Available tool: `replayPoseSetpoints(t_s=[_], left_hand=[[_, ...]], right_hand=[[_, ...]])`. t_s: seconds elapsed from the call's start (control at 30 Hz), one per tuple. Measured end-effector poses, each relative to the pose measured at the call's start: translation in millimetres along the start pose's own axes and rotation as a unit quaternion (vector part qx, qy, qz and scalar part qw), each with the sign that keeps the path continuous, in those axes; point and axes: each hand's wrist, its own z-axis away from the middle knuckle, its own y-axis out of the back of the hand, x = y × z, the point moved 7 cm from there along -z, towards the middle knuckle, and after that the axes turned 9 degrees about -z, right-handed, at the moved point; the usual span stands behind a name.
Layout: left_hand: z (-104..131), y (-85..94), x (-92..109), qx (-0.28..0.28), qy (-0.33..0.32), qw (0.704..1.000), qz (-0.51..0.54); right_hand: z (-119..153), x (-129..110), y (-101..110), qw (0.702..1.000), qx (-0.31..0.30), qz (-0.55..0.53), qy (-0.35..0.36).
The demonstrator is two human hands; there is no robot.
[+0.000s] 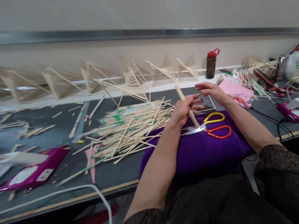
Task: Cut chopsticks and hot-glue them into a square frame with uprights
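My left hand [184, 109] is closed around a small bundle of thin wooden sticks [192, 118], which slants from upper left to lower right. Up and to the right of it, my right hand [210, 91] has its fingers spread, with nothing in it. Scissors with one yellow and one red handle [219, 135] lie on a purple cloth [205, 158], blades pointing left under the lower end of the bundle. A large loose pile of sticks [133, 127] is to the left of my left hand.
Stick frames [163, 71] stand along the wall. A brown bottle with a red lid [210, 65] is behind my right hand. Pink paper [235, 90] and a glue gun [241, 101] lie at right. A magenta device [44, 168] and a white cable [77, 187] are at left.
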Motion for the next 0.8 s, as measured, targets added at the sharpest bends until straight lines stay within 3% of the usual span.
replayPoseSetpoints(t_s=[0.07, 0.23, 0.37, 0.47, 0.53, 0.6, 0.7, 0.8], left_hand=[[4.2, -5.6, 3.9, -0.034, -0.024, 0.998, -0.037], [17.0, -22.4, 7.9, -0.130, -0.073, 0.984, -0.095], [22.8, -30.4, 4.3, -0.164, -0.073, 0.977, -0.118], [22.8, -31.4, 4.7, -0.164, -0.082, 0.976, -0.113], [20.2, -28.4, 8.8, -0.152, -0.106, 0.976, -0.117], [15.2, -19.5, 14.8, -0.117, -0.136, 0.977, -0.119], [3.7, 5.1, 18.9, -0.023, -0.140, 0.985, -0.094], [-6.2, 29.3, 13.3, 0.069, -0.105, 0.990, -0.066]], right_hand=[[2.8, -15.8, -4.3, 0.999, -0.003, 0.038, 0.036], [13.1, -42.6, -43.1, 0.986, -0.110, 0.102, 0.080], [20.4, -58.5, -64.4, 0.974, -0.172, 0.111, 0.099], [22.7, -67.0, -69.0, 0.969, -0.199, 0.119, 0.089], [19.0, -72.3, -63.6, 0.971, -0.183, 0.129, 0.087], [10.3, -78.1, -50.0, 0.976, -0.128, 0.144, 0.100], [-5.6, -83.6, -21.6, 0.973, -0.010, 0.187, 0.137], [-18.9, -74.9, -1.2, 0.950, 0.074, 0.259, 0.157]])
